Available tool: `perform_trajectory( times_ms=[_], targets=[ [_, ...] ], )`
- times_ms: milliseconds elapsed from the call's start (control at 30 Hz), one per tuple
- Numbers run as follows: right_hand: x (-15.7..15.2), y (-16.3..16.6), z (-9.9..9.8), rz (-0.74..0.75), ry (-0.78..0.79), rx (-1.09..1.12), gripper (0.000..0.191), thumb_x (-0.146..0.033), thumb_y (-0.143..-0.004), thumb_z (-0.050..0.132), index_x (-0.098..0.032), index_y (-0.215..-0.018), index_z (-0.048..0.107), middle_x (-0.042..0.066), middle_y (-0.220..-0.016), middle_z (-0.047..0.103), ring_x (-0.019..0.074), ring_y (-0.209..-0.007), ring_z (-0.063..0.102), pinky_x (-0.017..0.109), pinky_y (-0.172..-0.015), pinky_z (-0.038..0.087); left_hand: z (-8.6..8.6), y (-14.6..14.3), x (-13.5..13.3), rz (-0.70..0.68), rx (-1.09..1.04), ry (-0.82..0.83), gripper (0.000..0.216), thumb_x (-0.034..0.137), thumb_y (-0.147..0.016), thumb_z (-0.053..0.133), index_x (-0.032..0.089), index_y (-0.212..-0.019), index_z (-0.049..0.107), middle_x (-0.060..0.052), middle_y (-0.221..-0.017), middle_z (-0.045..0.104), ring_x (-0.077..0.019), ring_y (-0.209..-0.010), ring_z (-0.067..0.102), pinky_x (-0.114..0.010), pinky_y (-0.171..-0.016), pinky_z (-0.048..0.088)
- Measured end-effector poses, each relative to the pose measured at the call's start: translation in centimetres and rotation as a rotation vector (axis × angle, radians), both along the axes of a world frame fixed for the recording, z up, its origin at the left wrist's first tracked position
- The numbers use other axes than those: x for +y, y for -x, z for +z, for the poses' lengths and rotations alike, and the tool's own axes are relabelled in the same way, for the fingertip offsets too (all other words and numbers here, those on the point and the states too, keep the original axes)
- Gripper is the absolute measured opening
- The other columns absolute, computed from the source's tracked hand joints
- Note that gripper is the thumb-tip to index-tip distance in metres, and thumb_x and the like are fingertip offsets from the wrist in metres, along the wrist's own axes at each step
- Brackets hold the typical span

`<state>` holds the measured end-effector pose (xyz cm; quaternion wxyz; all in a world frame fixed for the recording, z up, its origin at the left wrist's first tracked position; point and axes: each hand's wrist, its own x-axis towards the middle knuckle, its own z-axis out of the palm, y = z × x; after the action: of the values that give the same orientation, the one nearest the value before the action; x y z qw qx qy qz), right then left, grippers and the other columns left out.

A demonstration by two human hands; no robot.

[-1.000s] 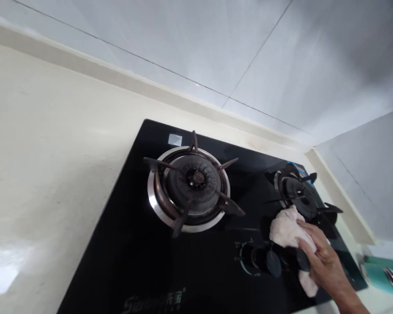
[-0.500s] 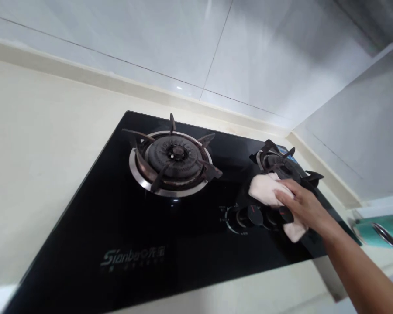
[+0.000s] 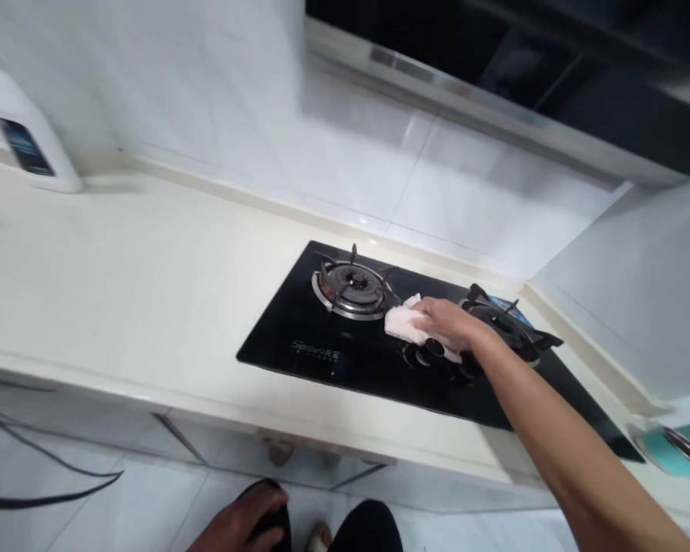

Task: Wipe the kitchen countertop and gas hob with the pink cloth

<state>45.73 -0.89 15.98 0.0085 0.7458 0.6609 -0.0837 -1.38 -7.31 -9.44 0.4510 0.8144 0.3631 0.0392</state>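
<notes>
My right hand (image 3: 440, 316) is closed on a pale pinkish-white cloth (image 3: 403, 323), pressed to the black glass gas stove (image 3: 345, 349) between its two burners. The cloth touches the glass just behind the black knobs (image 3: 434, 347), and part of it hangs out below the palm. Left of the cloth is the left burner (image 3: 356, 287) with its rusty pan supports; the right burner (image 3: 506, 326) is partly behind my wrist. Low in the view, my left hand (image 3: 244, 521) hangs above my legs with its fingers loosely apart and nothing seen in them.
A dark range hood (image 3: 494, 92) overhangs the stove. A white bottle (image 3: 34, 146) stands at the far left of the cream counter (image 3: 166, 284). Something turquoise with a metal handle (image 3: 675, 452) sits at the right edge. A black cable (image 3: 51, 460) shows at the lower left.
My right hand has moved the cloth left, from beside the right burner to between the burners. The view has pulled back, bringing the hood, bottle and my left hand into sight.
</notes>
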Motion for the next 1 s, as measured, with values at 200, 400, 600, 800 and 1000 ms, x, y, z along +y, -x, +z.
perform_trajectory(
  times_ms=[200, 400, 600, 800, 1000],
  targets=[
    [-1.3, 5.8, 1.1, 0.155, 0.022, -0.059, 0.024, -0.028, -0.088, 0.063, -0.026, -0.105, 0.079, 0.005, -0.112, 0.077, 0.0253, -0.103, 0.070, 0.032, -0.090, 0.047, 12.8, -3.7, 0.9, -0.121, -0.512, -0.288, 0.023, 0.037, -0.102, 0.059, 0.028, -0.115, 0.076, -0.007, -0.109, 0.076, -0.0202, -0.101, 0.071, -0.029, -0.086, 0.059],
    [-2.7, 11.3, 0.9, 0.441, -0.002, 0.117, 0.026, -0.031, -0.086, 0.070, -0.026, -0.110, 0.078, 0.005, -0.117, 0.075, 0.0241, -0.109, 0.068, 0.034, -0.098, 0.046, 18.9, -2.1, 7.0, 0.211, -0.714, -0.717, 0.020, 0.033, -0.104, 0.055, 0.022, -0.105, 0.072, -0.008, -0.103, 0.074, -0.0200, -0.100, 0.070, -0.034, -0.091, 0.057],
    [-0.3, 21.6, -1.8, 0.447, -0.118, 0.228, 0.061, -0.062, -0.099, 0.058, -0.024, -0.145, 0.062, 0.014, -0.157, 0.055, 0.0329, -0.146, 0.046, 0.051, -0.122, 0.032, 18.9, -1.1, 12.5, 0.475, -0.580, -0.740, 0.040, 0.051, -0.101, 0.046, 0.021, -0.111, 0.072, -0.010, -0.116, 0.072, -0.0251, -0.114, 0.067, -0.043, -0.107, 0.052],
    [0.4, 30.4, -4.4, 0.439, -0.160, 0.233, 0.095, -0.084, -0.089, 0.055, -0.026, -0.163, 0.041, 0.015, -0.177, 0.022, 0.0394, -0.164, 0.011, 0.063, -0.129, 0.009, 18.8, 0.2, 14.5, 0.629, -0.506, -0.513, 0.063, 0.064, -0.097, 0.039, 0.016, -0.121, 0.072, -0.013, -0.132, 0.070, -0.0291, -0.127, 0.062, -0.046, -0.117, 0.046],
    [-5.2, 27.5, -6.5, 0.505, -0.412, 0.206, 0.056, -0.066, -0.096, 0.062, -0.027, -0.136, 0.067, 0.011, -0.149, 0.060, 0.0307, -0.143, 0.045, 0.048, -0.120, 0.032, 18.7, -0.1, 14.6, 0.611, -0.299, -0.547, 0.064, 0.064, -0.095, 0.039, 0.017, -0.121, 0.074, -0.013, -0.132, 0.073, -0.0304, -0.127, 0.065, -0.041, -0.111, 0.047]
  ],
)
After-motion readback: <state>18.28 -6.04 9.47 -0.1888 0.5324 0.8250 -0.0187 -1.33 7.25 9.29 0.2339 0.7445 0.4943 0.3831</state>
